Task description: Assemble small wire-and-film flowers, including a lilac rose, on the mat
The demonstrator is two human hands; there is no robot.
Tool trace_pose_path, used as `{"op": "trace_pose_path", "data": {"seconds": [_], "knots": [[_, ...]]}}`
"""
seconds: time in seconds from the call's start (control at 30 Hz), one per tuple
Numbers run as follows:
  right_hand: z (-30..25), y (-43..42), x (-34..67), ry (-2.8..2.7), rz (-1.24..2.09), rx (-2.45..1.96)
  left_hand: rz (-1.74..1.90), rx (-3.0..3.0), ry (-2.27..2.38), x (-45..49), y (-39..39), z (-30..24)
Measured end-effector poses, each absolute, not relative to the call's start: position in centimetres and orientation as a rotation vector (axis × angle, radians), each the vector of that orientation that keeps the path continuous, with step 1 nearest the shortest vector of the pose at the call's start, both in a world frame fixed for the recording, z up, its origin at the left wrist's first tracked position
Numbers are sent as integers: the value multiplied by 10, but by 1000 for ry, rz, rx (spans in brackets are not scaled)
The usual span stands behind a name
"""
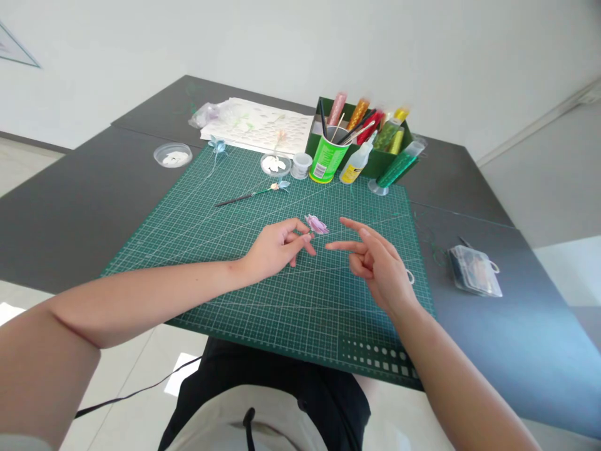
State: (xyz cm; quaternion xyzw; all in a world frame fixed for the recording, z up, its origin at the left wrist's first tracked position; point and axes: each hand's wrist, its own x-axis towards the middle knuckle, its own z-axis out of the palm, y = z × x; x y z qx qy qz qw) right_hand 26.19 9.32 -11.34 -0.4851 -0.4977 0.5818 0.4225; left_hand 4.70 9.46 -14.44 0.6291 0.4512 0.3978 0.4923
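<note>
My left hand [277,247] hovers over the green cutting mat [263,294], fingers pinched on the stem of a small purple paper flower [317,224]. The flower head points right, toward my right hand [375,260]. That hand holds nothing; its thumb and index finger are stretched out toward the flower, a short gap away, with the other fingers loosely curled.
Further back on the mat lie a thin tool with a pale flower [256,194], a blue flower [216,146], two small dishes [275,165] and a white pot [300,165]. A green cup [326,160], glue bottle [357,164] and glitter tubes [370,125] stand behind. A plastic bag [474,269] lies right.
</note>
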Motion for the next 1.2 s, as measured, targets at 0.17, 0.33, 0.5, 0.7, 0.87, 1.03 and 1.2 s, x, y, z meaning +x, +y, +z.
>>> {"op": "trace_pose_path", "data": {"seconds": [0.17, 0.33, 0.5, 0.7, 0.87, 1.03, 1.2], "knots": [[-119, 102, 270, -1216, 1098, -1245, 989, 1405, 1073, 47, 99, -146], [-134, 116, 283, -1375, 472, -1365, 1025, 1379, 1046, 47, 100, -147], [-136, 111, 280, -1627, 381, -1346, 1039, 1402, 1009, 48, 99, -147], [-138, 89, 250, -1962, 791, -1197, 1024, 1405, 930, 49, 98, -149], [-142, 87, 238, -1893, 942, -1125, 1012, 1445, 900, 50, 93, -147], [-142, 88, 227, -1746, 1137, -1131, 1015, 1485, 925, 51, 92, -148], [-144, 83, 214, -1554, 1071, -1259, 1013, 1513, 966, 53, 90, -148]]}}
